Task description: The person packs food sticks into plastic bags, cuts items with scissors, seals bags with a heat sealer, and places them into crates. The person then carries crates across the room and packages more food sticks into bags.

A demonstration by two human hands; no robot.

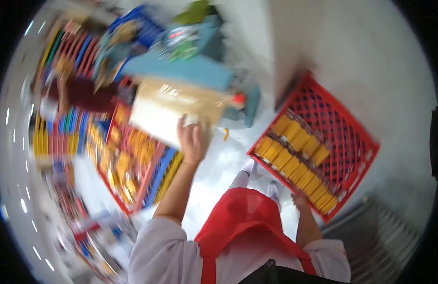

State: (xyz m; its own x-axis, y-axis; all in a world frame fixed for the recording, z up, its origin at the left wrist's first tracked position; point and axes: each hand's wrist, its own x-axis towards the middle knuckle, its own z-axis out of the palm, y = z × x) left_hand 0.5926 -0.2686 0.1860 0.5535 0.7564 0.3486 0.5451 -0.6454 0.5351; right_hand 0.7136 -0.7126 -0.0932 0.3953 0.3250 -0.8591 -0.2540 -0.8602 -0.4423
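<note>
My left hand (192,141) reaches over a pale work surface (155,118) on a blue-grey machine (181,68). Its fingers are stretched out and apart, with a small whitish patch at the fingertips that is too blurred to name. On my right, a red plastic crate (354,120) holds rows of packed yellow-orange items (294,165), with bare lattice showing along its far side. My right hand (301,200) is at the crate's near rim, its fingers curled against the edge.
A second red crate (105,182) with loose yellow-orange packs stands left of the machine. Stacked coloured crates (58,142) line the far left. Another person's arm (62,92) shows there. A yellow scrap (226,134) appears beside the machine. A metal grate (380,236) lies at lower right.
</note>
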